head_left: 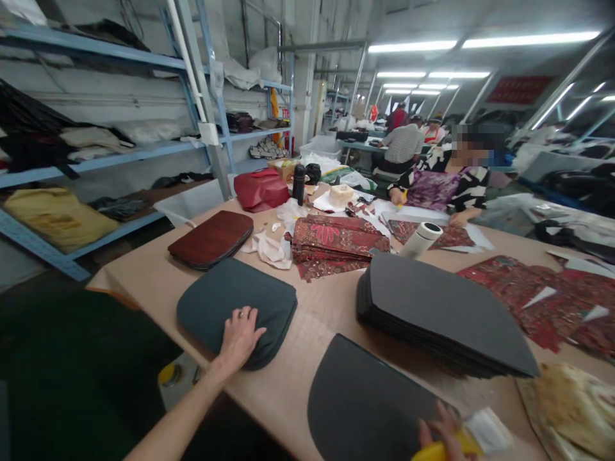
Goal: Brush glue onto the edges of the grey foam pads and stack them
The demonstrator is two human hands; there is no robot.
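A flat, matte-black panel with one rounded end [369,397] lies at bottom centre, presumably laid singly for easy access. The right hand [442,432], blurred, grips a yellow-handled tool with a pale, flat head [485,430] over it. The left hand [241,336] lies open, fingers loosely spread, on a dark green, round-cornered stack of panels [216,294] left of centre, perhaps steadying it. Bare brown surface [319,314] separates stack and panel; both lie near its front edge. A thick stack of black panels [432,307], right of centre, limits room beyond.
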